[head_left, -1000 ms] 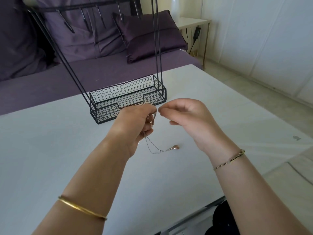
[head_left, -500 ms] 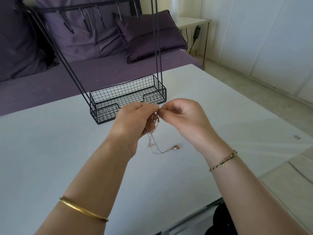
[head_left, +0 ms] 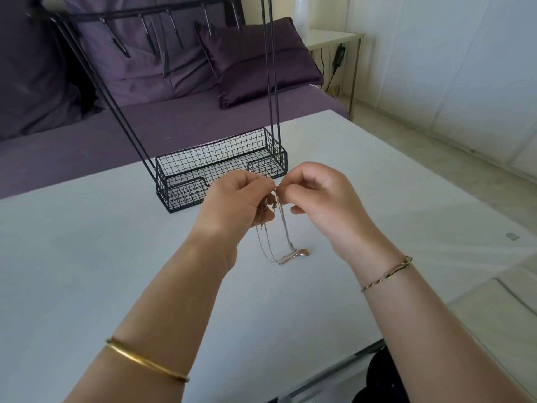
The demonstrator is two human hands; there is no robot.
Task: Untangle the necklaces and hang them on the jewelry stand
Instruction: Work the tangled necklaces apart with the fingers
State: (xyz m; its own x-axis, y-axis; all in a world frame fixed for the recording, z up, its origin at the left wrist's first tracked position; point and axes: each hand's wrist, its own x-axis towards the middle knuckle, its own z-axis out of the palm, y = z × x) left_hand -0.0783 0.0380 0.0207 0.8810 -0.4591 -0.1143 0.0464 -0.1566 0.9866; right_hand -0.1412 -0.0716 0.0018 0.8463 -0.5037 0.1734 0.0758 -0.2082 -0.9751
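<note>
**Chains hang down from two pinches, stand just behind**

Left grip point(head_left: 232, 205): fingers curled round a bunch of necklaces point(head_left: 277, 237), with the tangle wadded against the palm. Right grip point(head_left: 322, 196): thumb and forefinger pinch one strand at its top, touching the left fingertips. Both are held above the worktop point(head_left: 116, 257), just in front of the stand point(head_left: 189, 196).

Key relation: the chains' long axis runs near vertical, downward from the pinch point. The low loops and a pendant point(head_left: 303, 252) appear to rest on the worktop, below and between the wrists. The knot sits on the left side and the single strand on the right. Judgement: the next pull should run along that strand, rightward or upward, away from the left grip. The left only has to anchor the bunch.

The hooks point(head_left: 148, 39) are high on the bar, behind the grips and well above them. As far as shown, no chain hangs on them.

Not resolved:
- The tangle itself is hidden inside the left palm.
- The number of chains is too fine to tell.
- No clasp is visible.
- The stand's top is cut off by the frame edge.
</note>
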